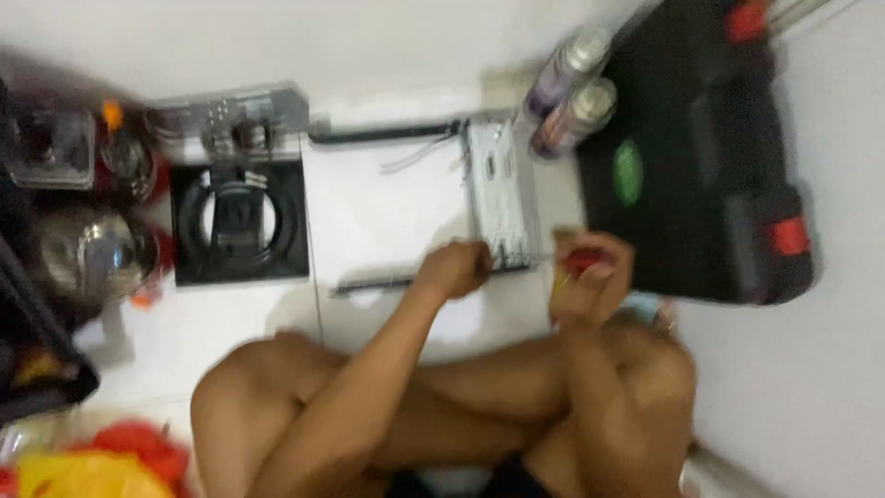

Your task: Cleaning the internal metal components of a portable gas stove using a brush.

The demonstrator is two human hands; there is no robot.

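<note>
The picture is blurred. A silver metal box-shaped device (502, 189) lies on the white tiled floor in front of me. My left hand (454, 269) is closed at the device's near left corner, touching it. My right hand (590, 272) grips a red-handled screwdriver (579, 261), its thin shaft pointing left at the device's near edge. My bare knees fill the lower middle of the view.
A black tool case (701, 157) with red latches lies at right, two spray cans (572, 92) next to it. A black stove burner (240, 217), a metal kettle (88, 254) and clutter sit at left. Two long dark strips (387, 132) lie on the floor.
</note>
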